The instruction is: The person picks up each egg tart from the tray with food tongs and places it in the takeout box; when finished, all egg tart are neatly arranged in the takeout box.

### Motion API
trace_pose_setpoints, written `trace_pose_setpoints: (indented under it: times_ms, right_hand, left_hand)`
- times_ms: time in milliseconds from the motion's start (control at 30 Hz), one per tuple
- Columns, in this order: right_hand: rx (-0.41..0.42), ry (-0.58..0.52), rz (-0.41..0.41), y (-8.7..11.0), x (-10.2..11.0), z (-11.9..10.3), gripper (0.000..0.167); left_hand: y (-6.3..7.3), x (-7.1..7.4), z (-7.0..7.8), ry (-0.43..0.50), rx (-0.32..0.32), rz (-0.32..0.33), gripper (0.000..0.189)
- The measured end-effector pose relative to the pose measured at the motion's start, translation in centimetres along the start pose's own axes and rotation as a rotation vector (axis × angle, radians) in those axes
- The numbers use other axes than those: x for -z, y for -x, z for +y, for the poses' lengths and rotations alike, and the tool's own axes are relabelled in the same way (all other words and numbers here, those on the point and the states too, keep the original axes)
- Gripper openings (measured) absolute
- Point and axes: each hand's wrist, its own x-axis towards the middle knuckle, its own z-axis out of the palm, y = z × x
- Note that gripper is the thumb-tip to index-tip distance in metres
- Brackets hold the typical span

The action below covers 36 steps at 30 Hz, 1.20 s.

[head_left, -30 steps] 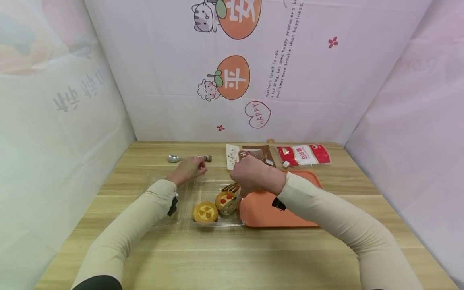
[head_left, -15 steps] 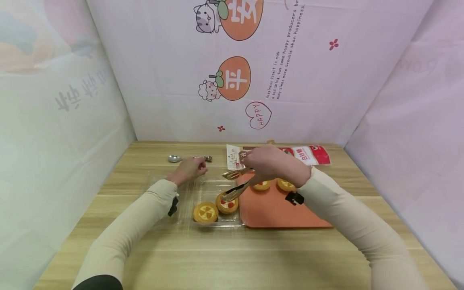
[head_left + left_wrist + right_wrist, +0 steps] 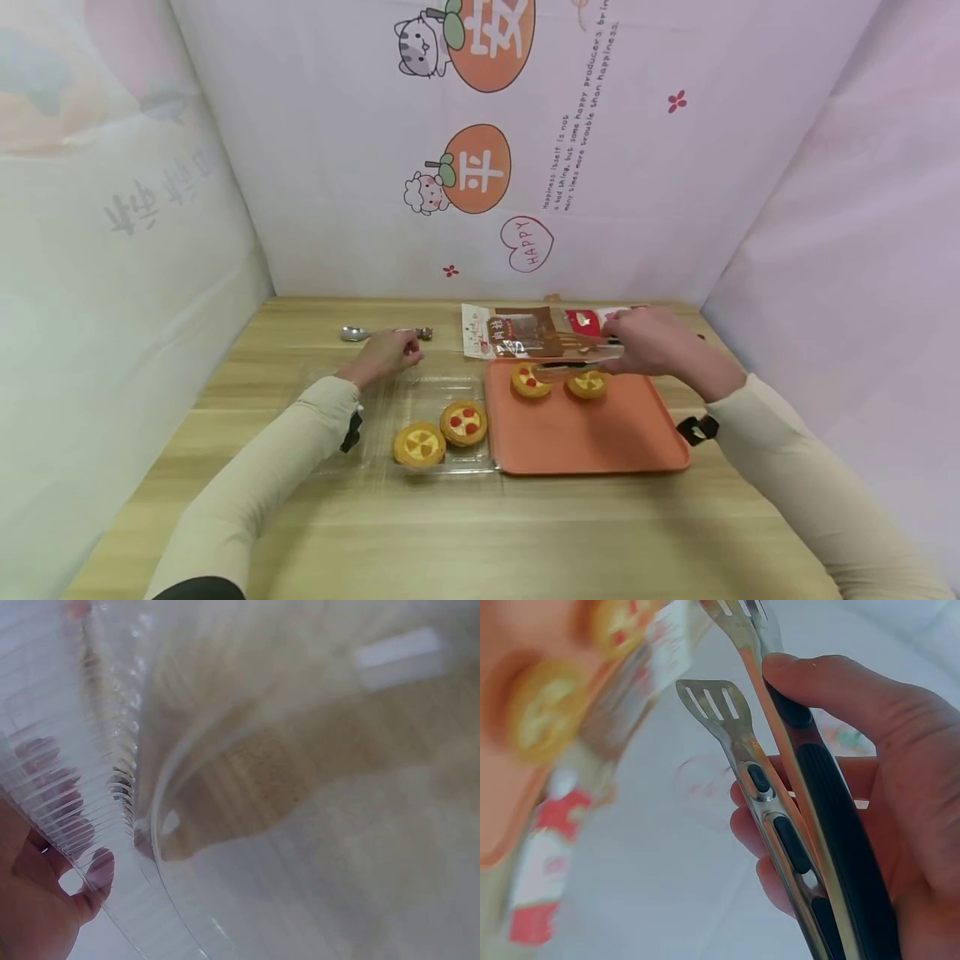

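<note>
My right hand [image 3: 652, 342] grips a pair of metal tongs [image 3: 720, 712] with black grip pads. The tongs' arms stand apart with nothing between their slotted tips, which hang over the far edge of the orange tray [image 3: 577, 437]. Below them on the tray lie a red-dotted tart [image 3: 525, 385] and a yellow tart [image 3: 588, 385]. My left hand [image 3: 382, 357], fingers curled, holds the far edge of a clear plastic container [image 3: 450, 469], and its fingertips show through the ribbed plastic in the left wrist view. Another yellow tart [image 3: 418, 446] and red-dotted tart [image 3: 465, 422] sit inside the container.
A small spoon [image 3: 356, 333] lies behind my left hand. Along the back lie a brown-and-white packet [image 3: 517, 332] and a red-and-white pouch [image 3: 547, 862], partly behind the right hand. Fabric walls [image 3: 375, 225] enclose the wooden table [image 3: 420, 542] at the back and sides.
My right hand has lifted the tongs off the red-dotted tart in the container and carried them right, over the tray. That tart stays in the container. My left hand keeps its place.
</note>
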Motion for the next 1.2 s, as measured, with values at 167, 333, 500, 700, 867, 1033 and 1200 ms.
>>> trace_pose_setpoints:
  times_ms: [167, 333, 500, 700, 867, 1033, 1200]
  right_hand:
    - [-0.034, -0.022, 0.001, 2.0, -2.1, 3.4, 0.035]
    - [-0.075, -0.081, -0.029, 3.2, -3.8, 5.5, 0.035]
    - [-0.106, -0.107, -0.073, 4.1, -4.9, 6.5, 0.036]
    - [-0.12, -0.137, -0.104, 4.4, -6.1, 6.7, 0.04]
    - [-0.116, -0.17, -0.116, 3.9, -6.8, 6.6, 0.035]
    - [-0.108, -0.172, -0.102, 3.4, -7.3, 6.5, 0.038]
    - [-0.099, -0.167, -0.09, 3.2, -7.6, 6.3, 0.038]
  left_hand:
    - [0.2, 0.1, -0.1, 0.022, -0.01, -0.008, 0.01]
    - [0.1, -0.3, -0.3, 0.022, 0.005, -0.015, 0.01]
    - [0.0, -0.1, -0.1, 0.036, 0.009, -0.024, 0.009]
    - [0.0, 0.1, 0.0, 0.037, 0.009, -0.03, 0.01]
    - [-0.2, -0.2, -0.2, 0.021, 0.021, -0.021, 0.01]
    - [-0.1, -0.3, -0.2, 0.021, 0.029, -0.024, 0.01]
    - [-0.1, -0.1, -0.1, 0.021, 0.028, -0.023, 0.01]
